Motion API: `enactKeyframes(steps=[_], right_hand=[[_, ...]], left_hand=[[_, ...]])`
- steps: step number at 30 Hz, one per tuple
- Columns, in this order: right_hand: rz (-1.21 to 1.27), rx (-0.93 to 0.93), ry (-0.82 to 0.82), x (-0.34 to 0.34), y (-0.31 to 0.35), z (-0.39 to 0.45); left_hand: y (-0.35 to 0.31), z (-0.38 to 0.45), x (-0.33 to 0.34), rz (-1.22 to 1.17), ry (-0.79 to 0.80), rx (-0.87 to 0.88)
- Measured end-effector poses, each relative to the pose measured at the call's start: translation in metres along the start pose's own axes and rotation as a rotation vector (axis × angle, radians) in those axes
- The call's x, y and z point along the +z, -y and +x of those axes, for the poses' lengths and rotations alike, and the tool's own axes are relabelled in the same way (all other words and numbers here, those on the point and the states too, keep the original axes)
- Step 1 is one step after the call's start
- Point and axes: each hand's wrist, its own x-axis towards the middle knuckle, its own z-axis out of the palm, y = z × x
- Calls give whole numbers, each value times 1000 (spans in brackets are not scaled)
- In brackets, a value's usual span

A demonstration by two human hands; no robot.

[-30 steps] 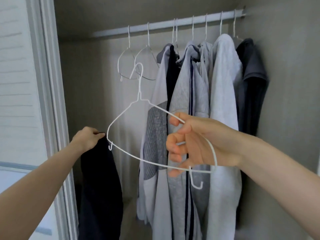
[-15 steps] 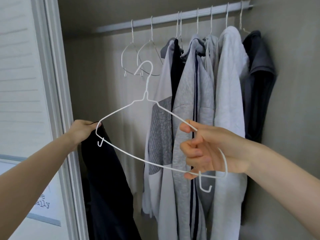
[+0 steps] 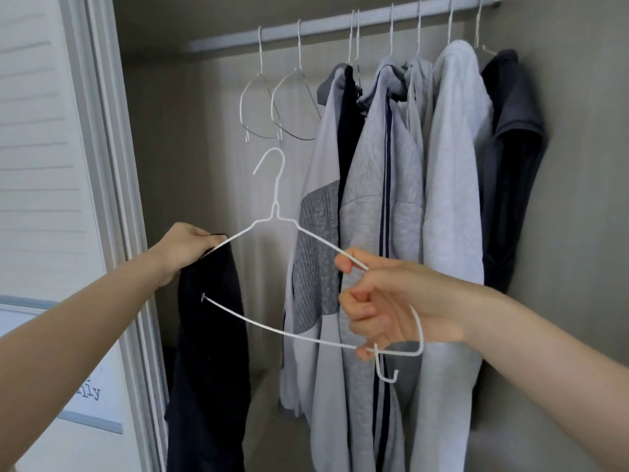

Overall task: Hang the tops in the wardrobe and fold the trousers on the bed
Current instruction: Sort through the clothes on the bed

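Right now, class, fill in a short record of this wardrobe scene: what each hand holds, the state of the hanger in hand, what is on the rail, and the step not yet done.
left hand: grips the dark top at its upper edge
right hand: holds the white wire hanger by its right end
hanger state: left end entering the top
rail: two bare hangers, then grey and dark tops
not yet done: hooking the hanger on the rail

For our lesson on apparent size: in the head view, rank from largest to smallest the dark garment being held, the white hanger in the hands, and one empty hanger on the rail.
1. dark garment
2. white hanger, though nearness inflates it
3. empty hanger
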Motion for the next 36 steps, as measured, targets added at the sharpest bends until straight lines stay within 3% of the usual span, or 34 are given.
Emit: enactKeyframes(steps=[4,8,13,18,20,21,23,25,31,33,36], right_hand=[[-153,5,-40,8,-13,19],[-223,-118,-28,3,-20,27],[-112,-254,-37,-3,-29,33],[-141,-268,-62,1,-42,44],[-115,-352,-40,2,-41,41],[-101,-389,-33,2,-41,39],[-95,-456,-35,1,-44,36],[-76,-497,-10,0,-49,37],[372,-279,167,-3,-59,53],[365,-185,171,0,-72,61],[112,-71,68,15,-93,67]], left_hand=[[-23,-14,28,-122,27,11],[-51,-36,37,-373,71,17],[-67,-54,25,-316,85,258],[-81,-62,17,-328,106,300],[-79,-63,13,-137,140,367],[-75,-62,9,90,105,473],[-66,-58,-2,609,-90,769],[-64,-55,-8,775,-207,916],[-73,-55,-5,336,-100,831],[-77,-59,1,272,-90,822],[-80,-63,8,202,-59,812]])
